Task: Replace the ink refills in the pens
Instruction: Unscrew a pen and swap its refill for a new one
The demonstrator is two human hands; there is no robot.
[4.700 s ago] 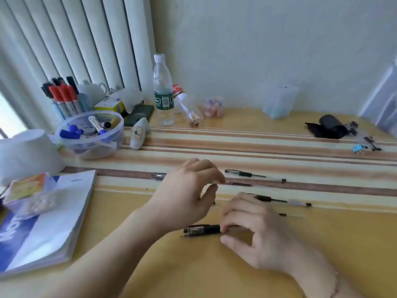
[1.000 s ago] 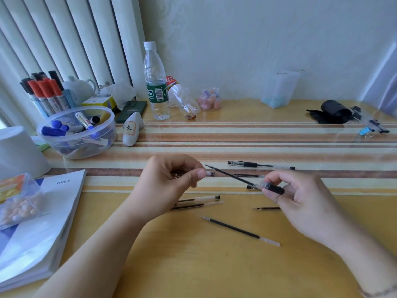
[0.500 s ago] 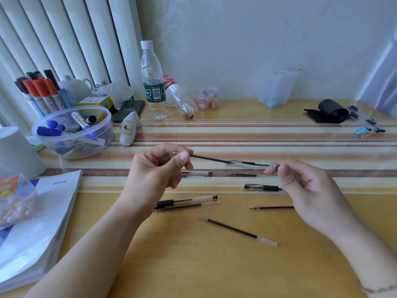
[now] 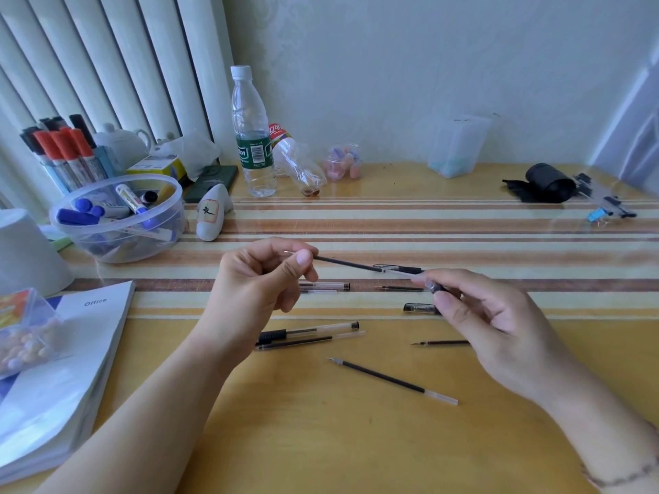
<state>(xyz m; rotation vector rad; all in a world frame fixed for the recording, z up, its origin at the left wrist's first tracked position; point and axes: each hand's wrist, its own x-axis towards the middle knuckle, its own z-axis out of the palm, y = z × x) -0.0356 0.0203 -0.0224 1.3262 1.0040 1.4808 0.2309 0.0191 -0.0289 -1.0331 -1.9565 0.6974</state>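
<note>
My left hand [image 4: 249, 287] pinches the tip end of a black ink refill [image 4: 344, 262] between thumb and forefinger, the metal point poking out just past the fingers. My right hand [image 4: 488, 322] grips a small dark pen part [image 4: 435, 287] at the refill's other end; I think it is the grip section of a barrel with the refill's clear tail running into it, but my fingers cover too much to be sure. Both hands are raised above the desk [image 4: 321, 440], and the refill spans the gap between them, sloping down toward the right.

Under my left hand lie a clear pen barrel [image 4: 326, 285], and nearer to me an assembled gel pen [image 4: 308, 330] with a loose refill [image 4: 310, 340] touching its near side. A spare refill [image 4: 392, 381] lies alone on the bare wood, nearest to me, angled. Beside my right hand are a short refill with its point to the left [image 4: 440, 342], a black pen cap piece [image 4: 420, 308], and another thin refill [image 4: 399, 288]. Behind the held refill lies a further pen [image 4: 399, 268].

Farther left stand a clear tub of markers [image 4: 117, 237], an Office book [image 4: 64, 361] and a box of pills or beads [image 4: 25, 333]. A water bottle [image 4: 252, 137] stands upright by the wall.
</note>
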